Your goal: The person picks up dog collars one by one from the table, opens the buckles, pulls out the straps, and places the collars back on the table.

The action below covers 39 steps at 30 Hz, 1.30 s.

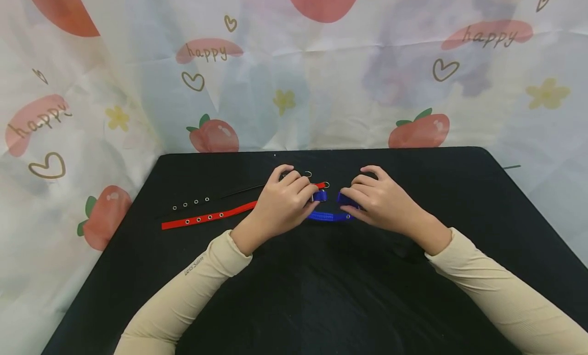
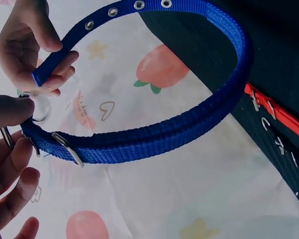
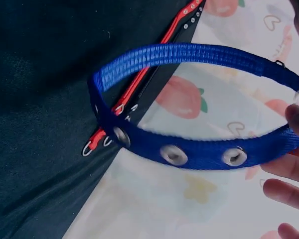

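A blue collar (image 1: 328,216) is bent into an open loop between both hands. My left hand (image 1: 282,202) pinches its buckle end between thumb and fingers. A metal loop (image 2: 67,148) sits on the strap close to those fingertips, and part of the buckle is hidden by them. At the other end, my right hand (image 1: 386,202) pinches the plain strap tip, beyond a row of metal eyelets (image 3: 174,155). The two ends are apart, facing each other. The padded middle of the blue strap (image 2: 164,134) curves round between them.
A red collar (image 1: 239,209) lies on the black table (image 1: 303,293) to the left, partly behind my left forearm and hand. Alongside it is a black collar (image 1: 239,190) with eyelets and metal rings. Behind the table hangs a printed cloth (image 1: 321,89).
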Motion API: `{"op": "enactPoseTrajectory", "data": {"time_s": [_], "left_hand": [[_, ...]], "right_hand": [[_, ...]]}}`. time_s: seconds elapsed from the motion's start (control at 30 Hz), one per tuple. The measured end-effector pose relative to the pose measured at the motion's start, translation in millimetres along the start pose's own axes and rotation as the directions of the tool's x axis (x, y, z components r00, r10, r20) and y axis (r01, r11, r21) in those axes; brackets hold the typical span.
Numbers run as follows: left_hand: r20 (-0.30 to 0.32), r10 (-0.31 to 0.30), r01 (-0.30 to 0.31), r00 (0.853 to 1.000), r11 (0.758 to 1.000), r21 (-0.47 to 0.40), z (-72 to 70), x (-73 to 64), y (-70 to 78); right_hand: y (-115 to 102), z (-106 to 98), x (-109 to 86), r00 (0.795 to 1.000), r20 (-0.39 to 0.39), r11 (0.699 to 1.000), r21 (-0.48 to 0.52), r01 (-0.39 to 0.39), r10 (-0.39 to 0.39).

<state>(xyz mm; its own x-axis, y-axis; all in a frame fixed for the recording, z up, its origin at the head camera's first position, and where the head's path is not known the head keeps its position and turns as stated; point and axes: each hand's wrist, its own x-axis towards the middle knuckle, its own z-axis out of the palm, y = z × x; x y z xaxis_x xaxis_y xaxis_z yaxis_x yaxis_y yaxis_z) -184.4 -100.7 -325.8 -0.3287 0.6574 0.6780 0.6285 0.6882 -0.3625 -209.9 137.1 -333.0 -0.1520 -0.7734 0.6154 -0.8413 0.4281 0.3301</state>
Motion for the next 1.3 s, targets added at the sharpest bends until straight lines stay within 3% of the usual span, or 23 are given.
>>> {"op": "enactPoseTrajectory", "data": {"time_s": [0.33, 0.53, 0.83, 1.07, 1.3], "left_hand": [[-0.032, 0.038, -0.039, 0.999, 0.999, -0.017, 6.0, 4.7, 8.5], [-0.022, 0.027, -0.028, 0.999, 0.999, -0.018, 7.9, 3.3, 11.4], [0.101, -0.059, 0.067, 0.993, 0.995, -0.080, 17.5, -1.6, 8.7], [0.192, -0.052, 0.079, 0.980, 0.988, -0.132, 24.7, -3.6, 7.2], [0.225, -0.048, 0.081, 0.973, 0.987, -0.138, 26.4, -2.8, 11.0]], "right_hand": [[-7, 6, 11.8, 0.999, -0.042, 0.999, 0.048, 0.001, 0.001], [-8, 5, 11.2, 1.000, -0.031, 1.000, 0.029, 0.005, -0.004], [2, -7, 4.9, 0.999, -0.017, 0.999, -0.017, 0.032, -0.032], [5, -13, -1.4, 0.999, -0.042, 1.000, 0.003, -0.001, 0.001], [4, -11, -2.0, 0.997, -0.042, 0.998, -0.005, 0.061, -0.062]]}}
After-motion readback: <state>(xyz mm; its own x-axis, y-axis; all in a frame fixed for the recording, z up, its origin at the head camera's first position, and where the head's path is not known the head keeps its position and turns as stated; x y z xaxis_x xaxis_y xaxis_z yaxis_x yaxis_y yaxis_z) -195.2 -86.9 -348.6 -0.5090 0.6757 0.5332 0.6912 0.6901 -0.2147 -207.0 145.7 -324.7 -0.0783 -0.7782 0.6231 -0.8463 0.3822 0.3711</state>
